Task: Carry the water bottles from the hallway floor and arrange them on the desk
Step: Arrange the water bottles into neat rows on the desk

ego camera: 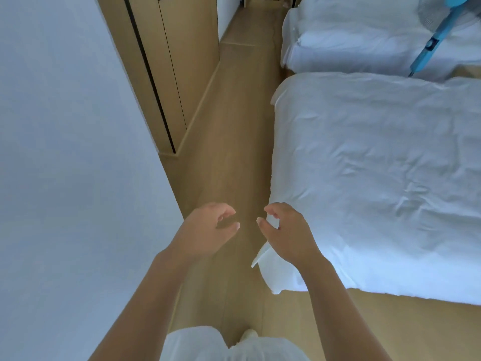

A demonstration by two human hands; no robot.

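- The left hand (205,227) is held out in front of the body, above the wooden floor (234,142). Its fingers are loosely curled, with the thumb near the fingertips, and it holds nothing.
- The right hand (285,230) is at the same height, near the left one but not touching it. Its fingers are also loosely bent and it grips nothing. It appears in front of the corner of the bed (377,178); I cannot tell if it touches the sheet.
- Both hands are relaxed and empty, palms turned toward each other.
- No water bottle shows in this view, so I cannot tell where the bottles are.
- A white wall (65,152) stands on the left, with a wooden door (166,61) behind it.
- A second bed (364,35) lies farther away, and a blue fan (426,45) is above it.
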